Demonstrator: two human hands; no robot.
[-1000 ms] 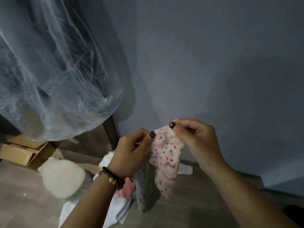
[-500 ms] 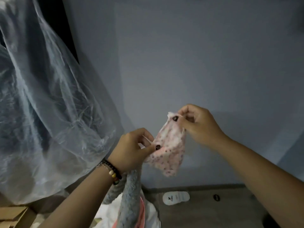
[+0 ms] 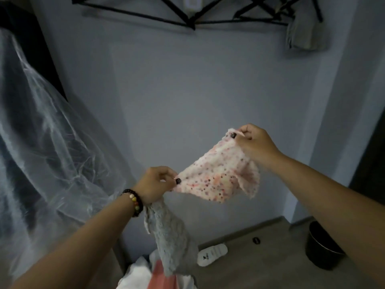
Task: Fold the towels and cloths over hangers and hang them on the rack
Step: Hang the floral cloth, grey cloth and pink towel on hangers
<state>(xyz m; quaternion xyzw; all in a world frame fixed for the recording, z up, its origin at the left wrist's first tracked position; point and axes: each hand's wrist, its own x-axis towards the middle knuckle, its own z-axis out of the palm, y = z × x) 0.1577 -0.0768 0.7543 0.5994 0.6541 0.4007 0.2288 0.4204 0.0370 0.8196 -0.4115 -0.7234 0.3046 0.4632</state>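
Head view, one entry.

Item held: speckled pink-and-white cloth [image 3: 218, 178], stretched in the air between both hands, in front of the blue wall [image 3: 187, 90]. The left hand [image 3: 155, 183] pinched its lower left corner between thumb and curled fingers; the same hand also gripped a grey fluffy cloth [image 3: 168, 232], which hung down from under the palm. The right hand [image 3: 253, 141] pinched the upper right corner, held higher than the left.

Risks, as judged: the left hand carried two pieces at once, so easing the pinch to fold the speckled cloth could let the grey one drop. Each corner was held by a small pinch only; a tug to flatten the cloth might pull a corner free. No hanger was in either hand, so one of them would have to let go to fetch one.

Surroundings: black hangers [image 3: 187, 17] at the top of the frame, well above the hands; whether they hung on the rack could not be told. A greyish cloth [image 3: 304, 32] already hung at upper right. Clear plastic sheeting [image 3: 52, 142] draped at left, near the left forearm, and liable to snag. Below: a heap of white and pink fabric [image 3: 145, 276], a white bottle [image 3: 212, 254] lying on the floor, a dark bin [image 3: 320, 249] in the right corner.
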